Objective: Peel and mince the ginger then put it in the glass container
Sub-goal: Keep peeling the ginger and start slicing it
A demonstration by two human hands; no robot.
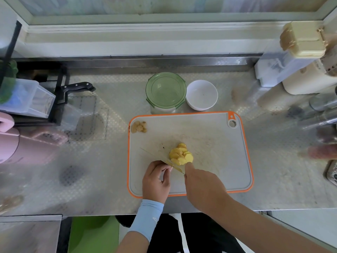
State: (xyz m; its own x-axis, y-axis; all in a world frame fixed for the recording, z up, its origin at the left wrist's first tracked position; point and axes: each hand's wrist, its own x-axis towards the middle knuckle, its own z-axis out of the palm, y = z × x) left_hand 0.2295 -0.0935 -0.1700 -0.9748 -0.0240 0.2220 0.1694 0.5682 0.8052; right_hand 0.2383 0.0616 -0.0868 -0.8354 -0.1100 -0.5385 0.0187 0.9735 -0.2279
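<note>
Broadly, room: a kitchen, with a steel counter (109, 161) below a window ledge and clutter at both ends.
Cutting board (218, 143): grey with an orange rim, at the counter's front edge; peel scraps (138, 127) sit in its far left corner.
Glass container (148, 92): green-tinted, just beyond the board, beside a white bowl (201, 94).
Right hand (204, 189): nearer the ginger, forefinger stretched to the pile's near edge. The blade's end runs under it, so it seems to grip the handle.
Left hand (156, 179): fingers curled, tips at the blade; whether they pinch it I cannot tell.
Knife (171, 164): slants from far left to near right, between the hands.
Ginger (180, 155): peeled and sliced into a fanned pile mid-board, just right of the blade and not yet minced.
</note>
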